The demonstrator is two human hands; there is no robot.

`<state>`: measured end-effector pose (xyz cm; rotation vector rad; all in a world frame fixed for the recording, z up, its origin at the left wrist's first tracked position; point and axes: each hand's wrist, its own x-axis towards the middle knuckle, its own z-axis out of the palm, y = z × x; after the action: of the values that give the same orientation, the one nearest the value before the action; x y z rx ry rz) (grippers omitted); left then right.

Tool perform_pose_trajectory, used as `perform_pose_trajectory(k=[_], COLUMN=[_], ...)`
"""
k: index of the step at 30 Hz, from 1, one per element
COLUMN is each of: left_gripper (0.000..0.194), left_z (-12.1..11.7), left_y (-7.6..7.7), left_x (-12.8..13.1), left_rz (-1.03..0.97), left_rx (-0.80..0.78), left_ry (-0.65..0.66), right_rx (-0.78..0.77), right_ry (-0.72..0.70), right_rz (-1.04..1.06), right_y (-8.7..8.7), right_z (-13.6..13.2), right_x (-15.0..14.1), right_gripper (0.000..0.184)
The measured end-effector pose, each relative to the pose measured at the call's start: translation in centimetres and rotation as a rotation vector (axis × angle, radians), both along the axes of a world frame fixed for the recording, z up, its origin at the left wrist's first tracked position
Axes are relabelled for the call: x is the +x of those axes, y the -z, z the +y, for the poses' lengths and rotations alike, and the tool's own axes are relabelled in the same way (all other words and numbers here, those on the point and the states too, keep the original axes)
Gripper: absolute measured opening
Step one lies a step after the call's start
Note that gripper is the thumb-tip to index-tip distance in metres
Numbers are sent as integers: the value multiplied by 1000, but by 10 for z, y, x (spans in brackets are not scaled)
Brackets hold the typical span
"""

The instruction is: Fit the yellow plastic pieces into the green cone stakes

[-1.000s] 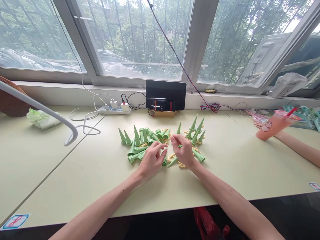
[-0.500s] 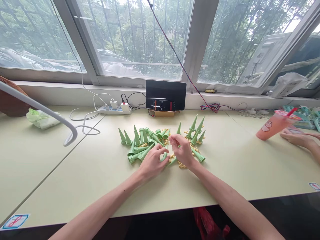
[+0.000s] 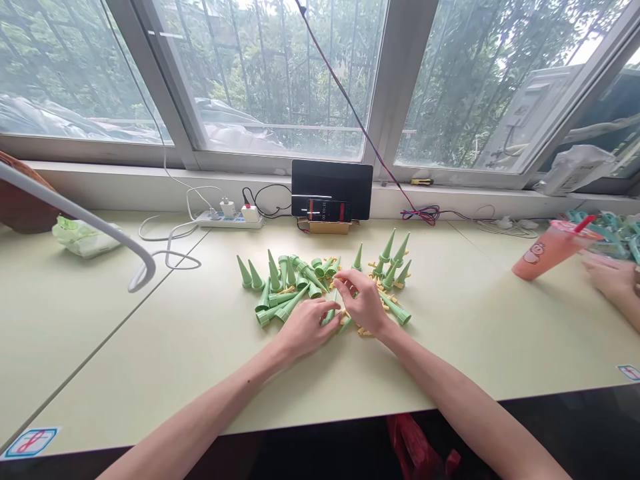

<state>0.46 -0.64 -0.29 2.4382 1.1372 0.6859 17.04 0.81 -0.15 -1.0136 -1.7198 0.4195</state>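
My left hand rests low over the table's middle, its thumb and fingers curled round a green plastic spike that points upward. My right hand is just to the right, fingertips pinched together above that spike; anything small between them is too hidden to name. Left of my hands lies a pile of green spikes, some standing, some on their sides. Small yellow plastic pieces are scattered under and beside my right hand. Several spikes with yellow pieces stand upright to the back right.
A black tablet with a phone before it leans at the back. Left of it sits a power strip with cables. A pink drink cup stands tilted in view at right, near another person's hand. A white curved bar crosses the left.
My left hand has dropped slightly and its fingers lie flatter. My right fingertips have shifted a little left and down. The other person's hand has moved right, away from the cup.
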Motion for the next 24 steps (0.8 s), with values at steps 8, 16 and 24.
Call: perform_pose_trajectory(k=[8,16,24], left_gripper=[25,24,27], left_z=[-2,-2,-1], left_y=[2,3,2], left_x=[1,3,2], left_rz=[-39,-122,-313], left_rx=[17,69,29], left_ry=[-41,-105,-173], right_rx=[14,24,5], right_ry=[-2,-4,6], right_rz=[8,8,29], right_y=[-2,-2,-2], right_z=[-1,0,0], right_x=[0,1,1], right_gripper=[16,16,15])
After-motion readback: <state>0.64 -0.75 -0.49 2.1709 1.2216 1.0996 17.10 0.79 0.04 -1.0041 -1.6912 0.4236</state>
